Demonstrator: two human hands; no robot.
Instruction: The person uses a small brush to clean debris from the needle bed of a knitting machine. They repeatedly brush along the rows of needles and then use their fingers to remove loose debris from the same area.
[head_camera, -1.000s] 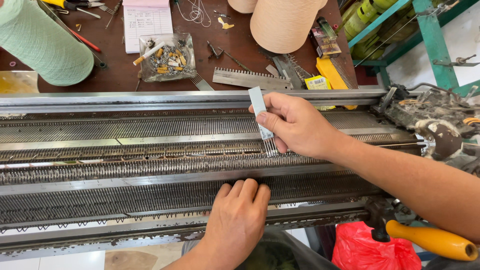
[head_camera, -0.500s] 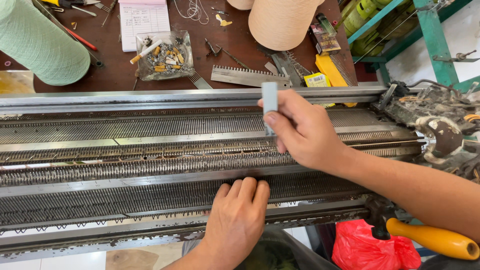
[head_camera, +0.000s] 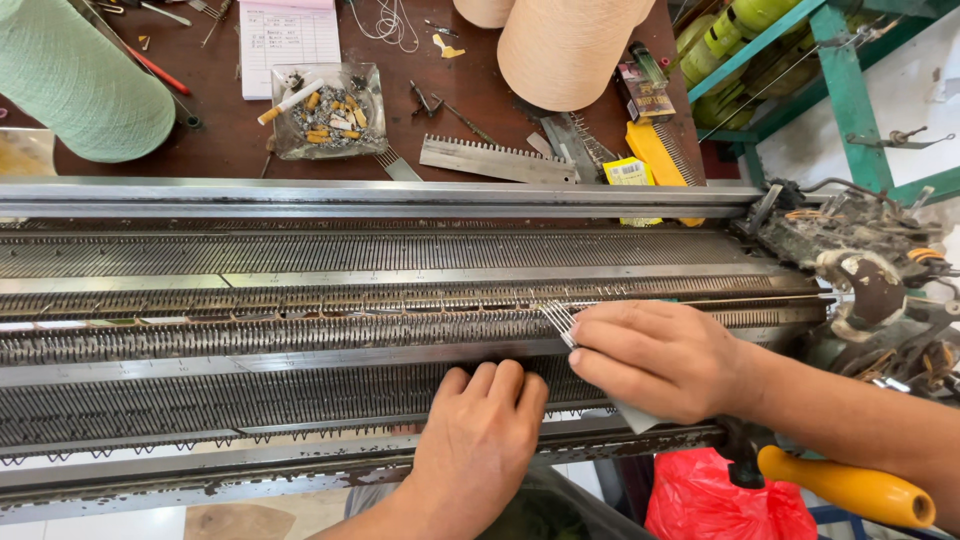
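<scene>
My right hand (head_camera: 660, 358) grips a small grey comb-like tool (head_camera: 560, 320) with thin metal prongs. The prongs point up and left and touch the middle row of needles of a long flat knitting machine (head_camera: 300, 260); the tool's grey handle end sticks out below my palm. My left hand (head_camera: 480, 440) lies flat, fingers together, on the machine's lower needle bed, just left of and below my right hand. It holds nothing.
Behind the machine is a brown table with a mint yarn cone (head_camera: 80, 85), a beige yarn cone (head_camera: 570, 50), a glass ashtray (head_camera: 328, 110), a paper sheet (head_camera: 288, 35) and metal combs (head_camera: 495, 160). A red bag (head_camera: 725, 500) and a yellow handle (head_camera: 850, 487) sit lower right.
My right hand has dropped from the upper bed to the middle needle row and turned the tool over, so its prongs now point up-left. My left hand has stayed in place.
</scene>
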